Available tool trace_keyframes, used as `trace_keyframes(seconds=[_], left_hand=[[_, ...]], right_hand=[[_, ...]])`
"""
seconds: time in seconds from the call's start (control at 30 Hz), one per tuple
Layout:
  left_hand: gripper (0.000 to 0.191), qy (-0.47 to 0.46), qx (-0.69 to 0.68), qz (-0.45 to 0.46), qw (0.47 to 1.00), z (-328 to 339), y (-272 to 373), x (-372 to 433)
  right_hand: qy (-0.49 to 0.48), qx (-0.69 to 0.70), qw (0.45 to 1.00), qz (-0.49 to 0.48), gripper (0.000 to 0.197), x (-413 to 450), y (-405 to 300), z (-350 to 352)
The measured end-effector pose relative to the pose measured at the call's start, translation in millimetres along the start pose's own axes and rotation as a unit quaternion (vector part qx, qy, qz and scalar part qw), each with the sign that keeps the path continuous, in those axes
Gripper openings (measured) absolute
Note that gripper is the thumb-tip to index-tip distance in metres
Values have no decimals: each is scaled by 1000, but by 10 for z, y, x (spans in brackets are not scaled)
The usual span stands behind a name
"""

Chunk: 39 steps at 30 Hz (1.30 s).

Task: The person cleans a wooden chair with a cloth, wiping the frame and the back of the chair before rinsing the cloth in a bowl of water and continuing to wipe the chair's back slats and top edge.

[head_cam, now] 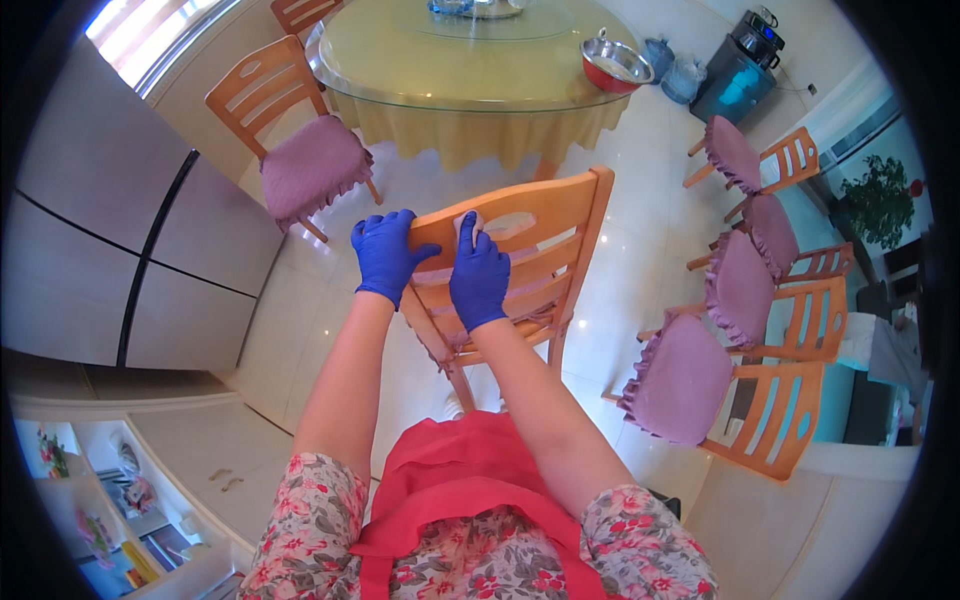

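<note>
A wooden chair point(517, 196) stands before me, its slatted backrest towards me and a pink seat cushion partly seen through the slats. My left hand point(385, 253), in a blue glove, grips the left end of the top rail, with the thumb on the near face. Beside it, my blue-gloved right hand point(478, 281) presses a small pinkish cloth point(458, 223) against the rail, by the oval handle slot. Most of the cloth is hidden under the fingers.
A round glass-topped table point(450, 67) bears a red-and-steel bowl point(609, 69). Another chair point(311, 169) stands at left, near a grey refrigerator point(82, 217). Several chairs with pink cushions point(686, 382) line the right side. Water jugs point(681, 81) stand by a dark cabinet point(731, 81).
</note>
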<state>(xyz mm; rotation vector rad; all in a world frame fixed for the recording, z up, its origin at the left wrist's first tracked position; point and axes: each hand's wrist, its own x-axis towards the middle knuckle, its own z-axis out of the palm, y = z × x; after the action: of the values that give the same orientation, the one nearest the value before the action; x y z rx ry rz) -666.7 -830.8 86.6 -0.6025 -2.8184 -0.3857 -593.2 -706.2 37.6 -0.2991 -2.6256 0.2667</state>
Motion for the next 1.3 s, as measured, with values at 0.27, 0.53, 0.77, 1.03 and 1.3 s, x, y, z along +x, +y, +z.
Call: trace_keyframes(seconds=[0.27,0.53,0.77,1.03,1.3], left_hand=[[49,24,0,18,1000,5,-27,31],[49,16,-14,15,1000,15,-25,20],[48,13,-4,12,1000,20,-39,55],[48,14,-4,13,1000,12,-25,61],[49,18,7,10,1000,38,-20,51]], right_hand=[[-114,20,993,-12,59,-494,141,172],[25,88,993,75,55,119,51,-63],[-105,102,989,-6,59,-412,-32,121],[79,125,986,78,61,159,103,-83],[52,120,990,47,53,101,-10,154]])
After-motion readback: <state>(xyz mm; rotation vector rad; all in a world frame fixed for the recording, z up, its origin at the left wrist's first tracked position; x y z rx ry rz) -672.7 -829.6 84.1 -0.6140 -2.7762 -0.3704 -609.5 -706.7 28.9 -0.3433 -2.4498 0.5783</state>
